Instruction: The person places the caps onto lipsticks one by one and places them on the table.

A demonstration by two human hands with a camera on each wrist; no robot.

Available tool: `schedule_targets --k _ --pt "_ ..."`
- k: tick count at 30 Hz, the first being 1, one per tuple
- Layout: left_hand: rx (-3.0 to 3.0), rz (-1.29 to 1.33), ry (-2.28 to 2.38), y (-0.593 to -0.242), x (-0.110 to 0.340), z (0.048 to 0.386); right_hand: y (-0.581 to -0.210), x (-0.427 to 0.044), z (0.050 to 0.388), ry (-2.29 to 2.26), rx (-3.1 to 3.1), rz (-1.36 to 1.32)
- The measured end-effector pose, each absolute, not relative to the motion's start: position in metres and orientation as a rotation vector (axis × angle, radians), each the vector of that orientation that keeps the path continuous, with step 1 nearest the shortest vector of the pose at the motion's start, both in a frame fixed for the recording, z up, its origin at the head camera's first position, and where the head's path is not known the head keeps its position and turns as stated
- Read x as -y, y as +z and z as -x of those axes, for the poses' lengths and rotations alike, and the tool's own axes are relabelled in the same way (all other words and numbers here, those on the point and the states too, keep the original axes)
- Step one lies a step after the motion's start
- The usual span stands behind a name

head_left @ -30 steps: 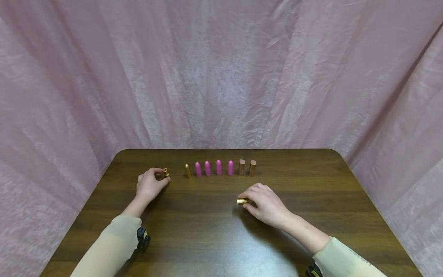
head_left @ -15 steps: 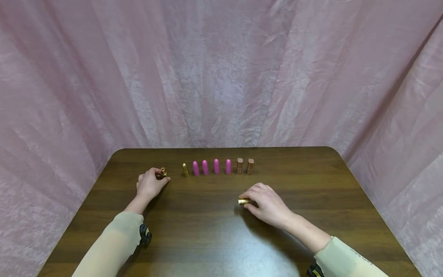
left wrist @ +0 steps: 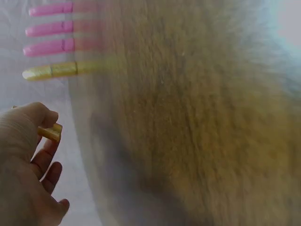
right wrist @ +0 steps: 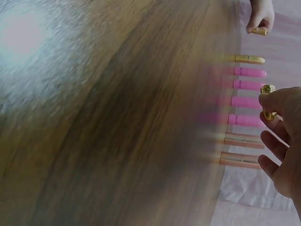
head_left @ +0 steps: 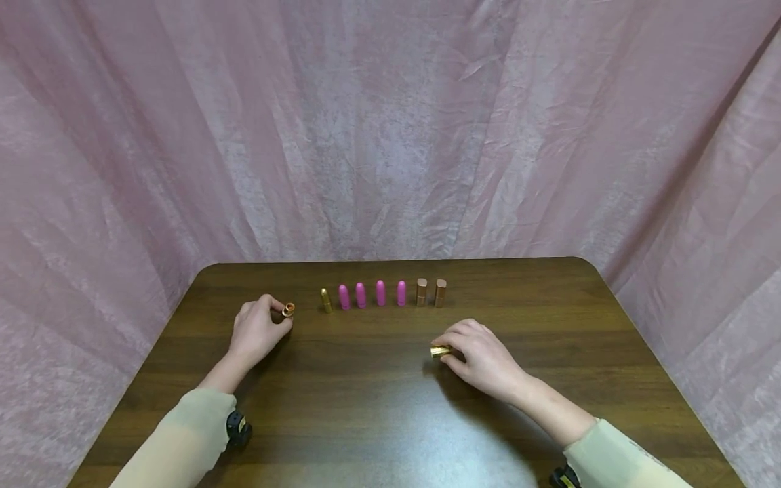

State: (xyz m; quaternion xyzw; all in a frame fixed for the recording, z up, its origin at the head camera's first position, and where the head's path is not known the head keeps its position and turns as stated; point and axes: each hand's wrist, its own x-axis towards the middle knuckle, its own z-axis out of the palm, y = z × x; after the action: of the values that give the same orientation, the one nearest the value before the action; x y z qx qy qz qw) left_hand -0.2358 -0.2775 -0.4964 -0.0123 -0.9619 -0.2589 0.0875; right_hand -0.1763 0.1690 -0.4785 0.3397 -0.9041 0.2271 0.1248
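My left hand (head_left: 256, 332) pinches a gold lipstick base (head_left: 288, 310) between thumb and fingertips, above the table's left side. The base is tilted, with its ring-shaped upper end facing the head camera. My right hand (head_left: 482, 359) pinches a gold lipstick cap (head_left: 441, 351), lying sideways in the fingers at right of centre. In the right wrist view, the cap (right wrist: 268, 89) shows a patterned surface, partly covered by the thumb. A gold lipstick (head_left: 326, 300) stands upright to the right of my left hand, apart from it.
Several pink lipsticks (head_left: 361, 295) stand upright in a row along the back, with two copper-coloured lipsticks (head_left: 422, 293) at its right end. The wooden table (head_left: 342, 407) has rounded back corners. A pink curtain (head_left: 390, 135) hangs behind it.
My left hand has drawn slightly left, and its gold base has tipped toward the head camera. My right hand has shifted a little right with the cap. The standing lipsticks stay put.
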Motion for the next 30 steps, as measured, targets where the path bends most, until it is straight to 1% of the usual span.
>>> schedule_targets --k 8,14,23,30 --pt "2.755 0.391 -0.601 -0.483 0.261 0.214 -0.479 -0.182 0.174 0.686 2.615 -0.935" --pt "2.692 0.595 -0.536 -0.477 0.244 0.202 -0.482 -0.187 0.174 0.730 2.617 -0.872" --pt "2.653 0.782 -0.491 -0.471 0.210 0.190 -0.483 -0.189 0.173 0.758 2.593 -0.843" --pt "2.625 0.854 -0.540 -0.467 0.186 0.182 -0.482 -0.185 0.173 0.780 2.565 -0.846"
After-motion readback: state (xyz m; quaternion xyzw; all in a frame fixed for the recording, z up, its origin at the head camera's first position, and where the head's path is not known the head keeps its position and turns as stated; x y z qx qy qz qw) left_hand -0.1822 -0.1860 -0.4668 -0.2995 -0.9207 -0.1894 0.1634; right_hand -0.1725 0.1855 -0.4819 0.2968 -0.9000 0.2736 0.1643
